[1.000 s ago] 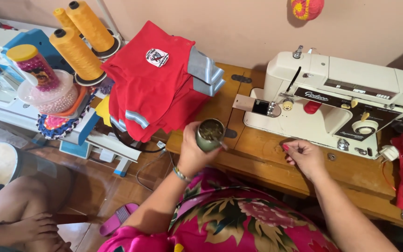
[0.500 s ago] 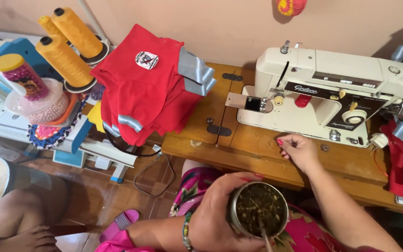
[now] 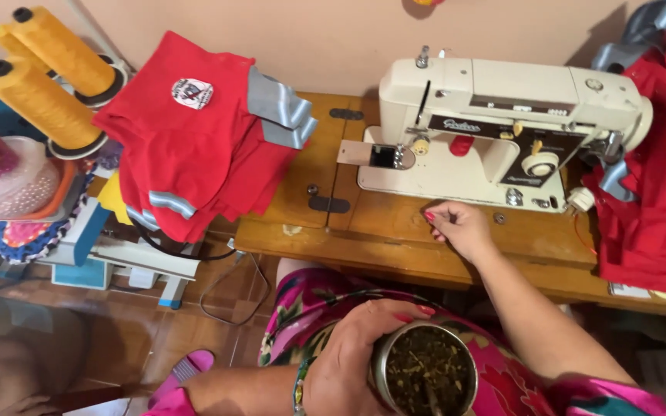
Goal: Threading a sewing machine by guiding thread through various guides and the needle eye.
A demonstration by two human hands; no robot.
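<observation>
Both hands unmoved: left hand (image 3: 348, 354) holding cup (image 3: 424, 370).

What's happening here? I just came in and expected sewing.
A person sits at a wooden sewing table. The left hand holds a metal cup of green-brown herb close to the body, above the lap. The right hand rests on the table in front of the cream sewing machine. No cloth lies under the needle; red garments are piled at the table's left end.

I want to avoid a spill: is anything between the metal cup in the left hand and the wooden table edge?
Nothing visible: the metal cup in the left hand is over the lap, table edge bare.
</observation>
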